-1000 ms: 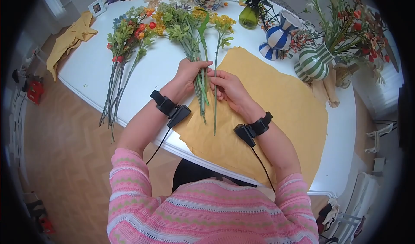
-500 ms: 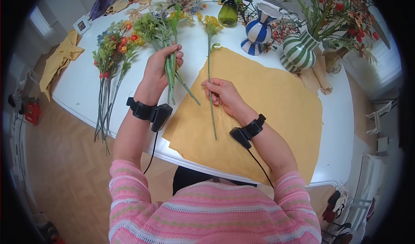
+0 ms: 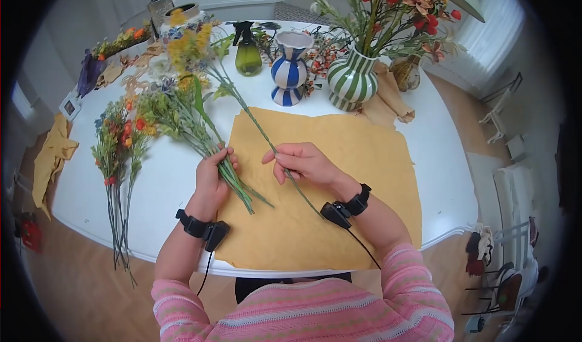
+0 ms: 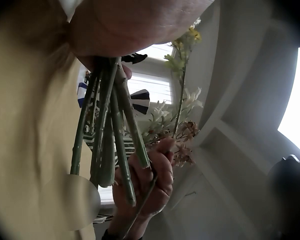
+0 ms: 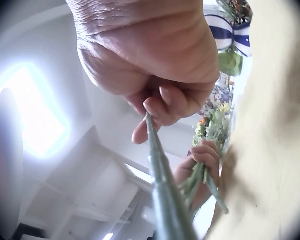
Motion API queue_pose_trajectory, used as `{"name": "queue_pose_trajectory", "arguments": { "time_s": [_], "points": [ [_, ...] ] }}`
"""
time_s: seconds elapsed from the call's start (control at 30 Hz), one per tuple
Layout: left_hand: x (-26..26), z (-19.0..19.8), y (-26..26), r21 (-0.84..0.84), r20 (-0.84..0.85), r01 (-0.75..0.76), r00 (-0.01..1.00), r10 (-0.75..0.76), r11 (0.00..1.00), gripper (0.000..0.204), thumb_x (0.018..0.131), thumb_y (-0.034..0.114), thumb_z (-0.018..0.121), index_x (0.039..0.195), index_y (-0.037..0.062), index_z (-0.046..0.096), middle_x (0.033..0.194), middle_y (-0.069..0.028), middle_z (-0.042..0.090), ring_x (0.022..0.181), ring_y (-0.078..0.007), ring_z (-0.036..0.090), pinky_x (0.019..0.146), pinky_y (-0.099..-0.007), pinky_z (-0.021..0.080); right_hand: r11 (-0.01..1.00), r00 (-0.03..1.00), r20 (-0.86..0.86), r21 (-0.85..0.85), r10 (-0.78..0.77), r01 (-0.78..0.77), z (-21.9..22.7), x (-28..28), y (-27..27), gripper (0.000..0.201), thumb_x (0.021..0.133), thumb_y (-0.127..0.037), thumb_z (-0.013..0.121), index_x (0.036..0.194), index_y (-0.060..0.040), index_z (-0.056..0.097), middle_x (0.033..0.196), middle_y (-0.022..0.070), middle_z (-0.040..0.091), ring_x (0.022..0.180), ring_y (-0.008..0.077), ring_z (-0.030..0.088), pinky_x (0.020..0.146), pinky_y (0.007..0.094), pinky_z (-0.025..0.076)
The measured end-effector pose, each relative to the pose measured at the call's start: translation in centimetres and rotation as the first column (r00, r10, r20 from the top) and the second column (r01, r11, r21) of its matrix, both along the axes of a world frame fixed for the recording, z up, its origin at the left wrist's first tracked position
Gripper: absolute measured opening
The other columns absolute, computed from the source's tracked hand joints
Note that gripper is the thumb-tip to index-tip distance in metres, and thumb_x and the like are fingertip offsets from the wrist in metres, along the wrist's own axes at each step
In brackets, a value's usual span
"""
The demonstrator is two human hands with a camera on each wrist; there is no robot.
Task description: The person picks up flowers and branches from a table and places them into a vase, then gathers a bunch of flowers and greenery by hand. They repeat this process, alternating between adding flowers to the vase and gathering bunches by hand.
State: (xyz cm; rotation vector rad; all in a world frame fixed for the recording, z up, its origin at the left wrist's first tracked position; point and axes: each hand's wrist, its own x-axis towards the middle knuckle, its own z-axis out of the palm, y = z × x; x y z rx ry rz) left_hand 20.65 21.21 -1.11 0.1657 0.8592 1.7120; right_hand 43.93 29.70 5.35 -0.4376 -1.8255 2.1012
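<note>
The left hand (image 3: 213, 175) grips a bunch of green stems (image 3: 193, 129) topped with leaves and small blooms, over the left part of a yellow paper sheet (image 3: 357, 178). Several cut stem ends (image 4: 107, 145) hang below that palm in the left wrist view. Between thumb and fingers, the right hand (image 3: 306, 163) pinches one long stem (image 3: 257, 124) with yellow flowers (image 3: 189, 46), tilted up to the left. In the right wrist view this stem (image 5: 165, 190) runs toward the camera, with the left hand (image 5: 202, 165) and its bunch behind.
Another flower bunch (image 3: 121, 142) lies on the white table (image 3: 73, 190) at the left. Along the back stand a green spray bottle (image 3: 247, 54), a blue-striped vase (image 3: 288, 72) and a green-striped vase (image 3: 351, 81) with flowers. Crumpled yellow paper (image 3: 51, 160) hangs over the left edge.
The hands first moved apart, separating the yellow-flowered stem from the bunch. Since then that stem has tilted left, its blooms now above the bunch, and the head view has shifted.
</note>
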Motion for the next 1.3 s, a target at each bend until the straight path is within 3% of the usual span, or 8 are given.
{"name": "queue_pose_trajectory", "arguments": {
  "time_s": [0.17,0.27,0.37,0.8,0.9,1.1,1.17,1.3],
  "points": [
    [1.3,-0.1,-0.1,-0.062,0.034,0.033,0.999,-0.031,0.998,0.016,0.095,0.0,0.047,0.11,0.0041,0.046,0.091,-0.0114,0.059,0.076,-0.0222,0.059,0.065,-0.0348,0.053,0.995,0.999,-0.009,0.094,0.042,-0.041,3.8,5.3,0.1,0.03,0.102,-0.023,0.047,0.114,-0.0008,0.062,0.074,0.002,0.064,0.057,0.002,0.041,0.052,0.0169,0.03],
    [1.3,-0.2,-0.1,-0.067,0.024,0.046,0.999,-0.045,0.997,0.014,0.095,0.0,0.047,0.108,0.0038,0.047,0.091,-0.0119,0.059,0.076,-0.0227,0.059,0.066,-0.0358,0.053,0.995,0.985,-0.168,0.088,-0.037,0.052,4.8,7.2,0.8,0.025,0.1,-0.019,0.05,0.115,-0.001,0.06,0.074,0.0042,0.064,0.056,0.0032,0.042,0.051,0.0171,0.03],
    [1.3,-0.3,-0.3,-0.079,-0.02,0.038,0.999,-0.04,0.996,0.014,0.095,0.0,0.047,0.108,0.0035,0.046,0.091,-0.0121,0.059,0.076,-0.0227,0.059,0.067,-0.0362,0.053,0.954,0.886,-0.383,0.036,-0.261,0.296,4.9,8.1,2.0,0.016,0.096,-0.013,0.057,0.11,-0.0033,0.058,0.075,0.0076,0.065,0.056,0.0048,0.047,0.05,0.0176,0.033],
    [1.1,-0.7,-0.3,-0.074,-0.029,0.061,0.998,-0.063,0.995,0.015,0.094,0.0,0.047,0.109,0.0051,0.045,0.09,-0.011,0.06,0.074,-0.0219,0.06,0.066,-0.0365,0.054,0.835,0.79,-0.384,0.082,-0.477,0.544,4.5,12.2,4.7,0.016,0.1,-0.017,0.052,0.106,-0.0039,0.06,0.079,0.0042,0.065,0.058,0.0026,0.047,0.052,0.0163,0.036],
    [1.1,-0.5,-0.2,-0.069,-0.031,0.063,0.997,-0.065,0.996,0.014,0.094,-0.001,0.047,0.107,0.0051,0.045,0.088,-0.0111,0.06,0.074,-0.022,0.06,0.066,-0.0364,0.054,0.662,0.66,-0.424,0.168,-0.62,0.73,6.6,12.1,5.6,0.016,0.099,-0.015,0.052,0.106,-0.0032,0.059,0.079,0.0029,0.065,0.058,0.0022,0.048,0.051,0.0163,0.038],
    [1.1,-0.7,-0.2,-0.063,-0.055,0.066,0.996,-0.069,0.996,0.013,0.094,-0.001,0.048,0.105,0.0043,0.045,0.088,-0.0114,0.06,0.073,-0.0223,0.06,0.065,-0.036,0.054,0.277,0.411,-0.592,0.308,-0.693,0.91,14.8,10.8,9.5,0.018,0.098,-0.016,0.054,0.105,-0.0008,0.062,0.076,0.0017,0.065,0.053,0.0014,0.046,0.047,0.0178,0.038],
    [1.1,-0.6,-0.2,-0.051,-0.057,0.065,0.996,-0.068,0.997,0.013,0.094,-0.001,0.049,0.106,0.0036,0.046,0.088,-0.0112,0.06,0.074,-0.0218,0.06,0.066,-0.0355,0.054,0.148,0.361,-0.686,0.351,-0.632,0.925,16.3,10.7,12.4,0.019,0.098,-0.016,0.054,0.104,-0.0009,0.063,0.074,0.0017,0.065,0.051,0.0024,0.047,0.045,0.0187,0.038],
    [1.1,-0.5,-0.2,-0.056,-0.094,0.07,0.993,-0.075,0.996,0.014,0.094,-0.001,0.049,0.106,0.0032,0.046,0.088,-0.0109,0.06,0.074,-0.0214,0.061,0.067,-0.0349,0.054,0.029,0.34,-0.728,0.404,-0.595,0.914,18.3,9.6,16.7,0.02,0.098,-0.019,0.054,0.104,-0.0012,0.063,0.074,0.0018,0.066,0.051,0.0033,0.052,0.047,0.0189,0.04]
  ]
}}
